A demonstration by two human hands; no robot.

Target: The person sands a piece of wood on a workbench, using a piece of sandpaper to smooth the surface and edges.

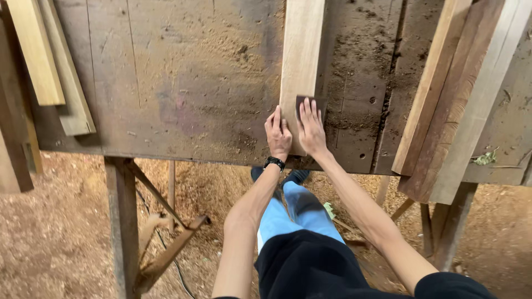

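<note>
head view: left hand [277,134] flat on a pale wooden plank [302,52], fingers together, open palm pressing it, not clamped. right hand [312,131] just beside it, fingers spread flat over a dark sheet of sandpaper [309,101] on the plank's right edge, pressed, not gripped. plank lies lengthwise on a dusty workbench [183,83], near end at the bench's front edge. black watch [274,163] on left wrist. more planks [460,94] stacked at right, well apart. sawdust floor [55,232] below.

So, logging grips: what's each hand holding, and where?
Right hand presses sandpaper flat on the plank, fingers on the near half. Left hand pins the plank's near end.
</note>
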